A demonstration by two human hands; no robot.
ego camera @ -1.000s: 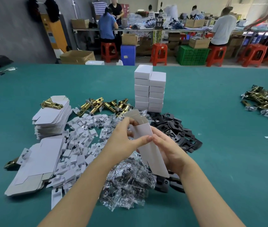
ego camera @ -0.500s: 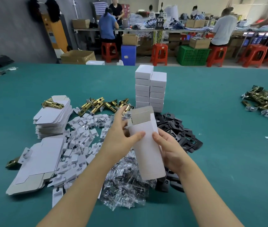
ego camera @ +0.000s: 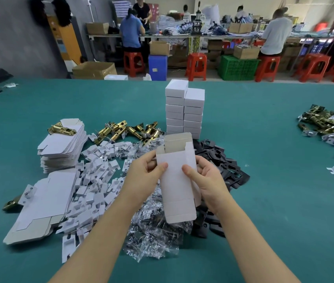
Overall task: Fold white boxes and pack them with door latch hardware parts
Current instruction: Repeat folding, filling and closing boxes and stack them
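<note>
I hold a half-formed white box upright in front of me, top flaps open and standing up. My left hand grips its left side, thumb on the front face. My right hand grips the right side the same way. Under my hands lie clear bags of screws. Black plates are heaped to the right, white plastic pieces to the left. Brass latches lie behind them. Two stacks of flat box blanks sit at the left.
A double column of finished white boxes stands behind my hands on the green table. Another heap of brass latches lies at the far right edge. People work at benches beyond the table.
The box has been turned from tilted to upright and squared open, with its top flaps now raised. Both hands shifted to its sides.
</note>
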